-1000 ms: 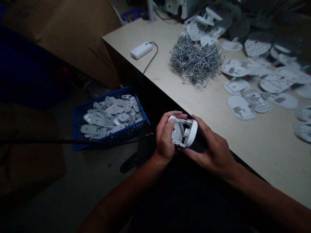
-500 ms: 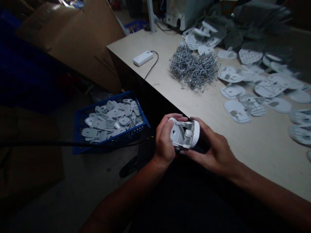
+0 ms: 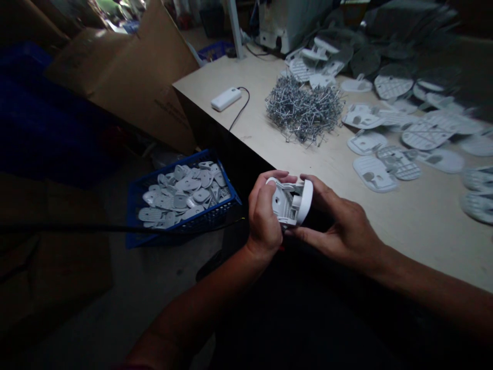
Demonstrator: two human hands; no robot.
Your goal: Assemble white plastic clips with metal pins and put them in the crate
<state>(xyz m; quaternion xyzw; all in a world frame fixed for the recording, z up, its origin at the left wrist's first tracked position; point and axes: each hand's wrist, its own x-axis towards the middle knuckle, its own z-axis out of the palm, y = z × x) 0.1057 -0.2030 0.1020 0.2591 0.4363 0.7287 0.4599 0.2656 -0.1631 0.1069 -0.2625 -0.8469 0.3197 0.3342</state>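
Note:
A white plastic housing [image 3: 284, 204] with an open frame and a rounded end is held between both hands, just off the table's near edge. My left hand [image 3: 265, 216] wraps round its left side, thumb on top and fingers behind. On the other side, my right hand [image 3: 342, 226] grips the rounded end, thumb below and fingers at the far edge. The fingertips of both hands are partly hidden by the piece. Beyond it on the table lies a heap of thin metal pins [image 3: 306, 110].
Many flat white plastic plates [image 3: 427, 131] spread over the right of the table [image 3: 265, 136]. A white power bank [image 3: 226, 98] with a black cable lies near its left edge. Below left stands a blue basket [image 3: 133, 205] full of grey-white plastic parts, beside a cardboard box [image 3: 134, 77].
The view has shifted slightly. Both hands keep their hold on the housing, which has moved a little upward in the picture and turned slightly.

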